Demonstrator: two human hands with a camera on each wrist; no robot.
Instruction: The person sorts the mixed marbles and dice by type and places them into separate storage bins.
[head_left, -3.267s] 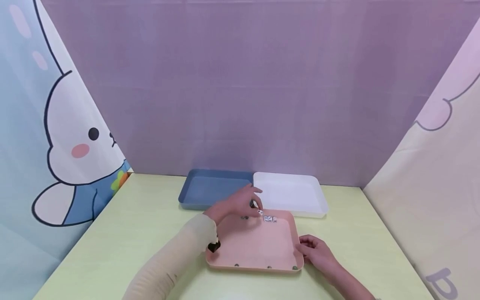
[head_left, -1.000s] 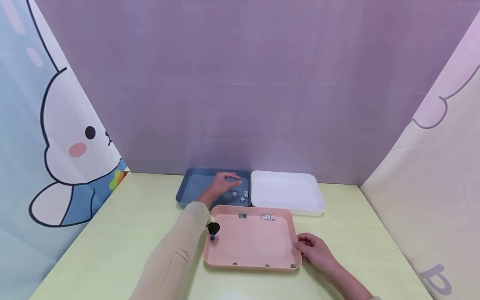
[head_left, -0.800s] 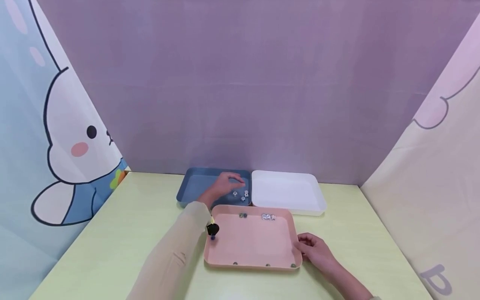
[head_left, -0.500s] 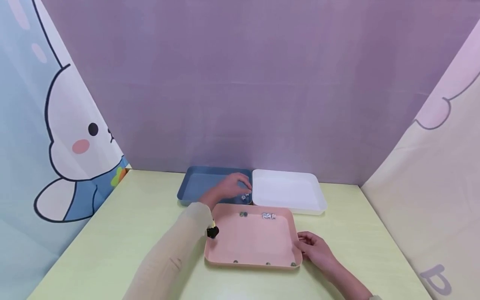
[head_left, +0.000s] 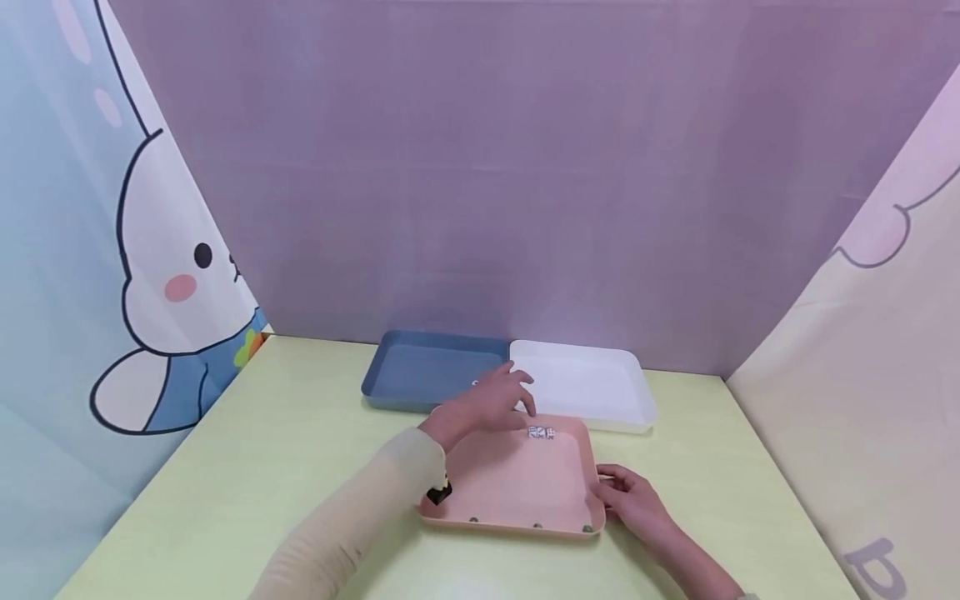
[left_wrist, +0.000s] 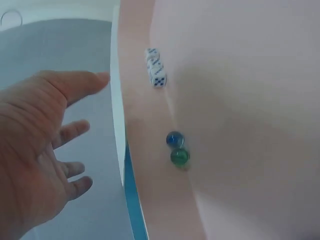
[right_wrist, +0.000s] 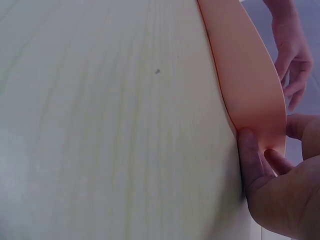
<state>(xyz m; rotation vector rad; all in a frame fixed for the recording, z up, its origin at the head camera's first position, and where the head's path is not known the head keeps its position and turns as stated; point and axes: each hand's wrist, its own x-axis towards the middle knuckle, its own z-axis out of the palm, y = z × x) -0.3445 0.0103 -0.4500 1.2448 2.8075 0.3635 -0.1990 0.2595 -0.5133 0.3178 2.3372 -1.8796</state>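
My left hand (head_left: 491, 402) hovers above the far edge of the pink tray (head_left: 517, 483), its fingers spread and holding nothing. Just right of it, a short row of white dice (head_left: 541, 432) lies along the tray's far wall. The left wrist view shows these dice (left_wrist: 156, 67) with blue pips, plus a blue marble (left_wrist: 175, 139) and a green marble (left_wrist: 180, 157) touching each other; the hand hides both marbles in the head view. My right hand (head_left: 637, 504) grips the tray's right wall (right_wrist: 250, 75), thumb and fingers on either side of it.
Behind the pink tray stand a blue tray (head_left: 420, 375) and, beside it, a white tray (head_left: 581, 383). My left hand mostly covers the dice in the blue tray. Several small marbles (head_left: 537, 526) lie along the pink tray's near wall. A purple cloth (head_left: 480, 183) hangs behind the table.
My left hand has gone from the pink tray with a die to the blue tray, where dice lay, and returned with nothing held. My right hand has stayed on the pink tray.
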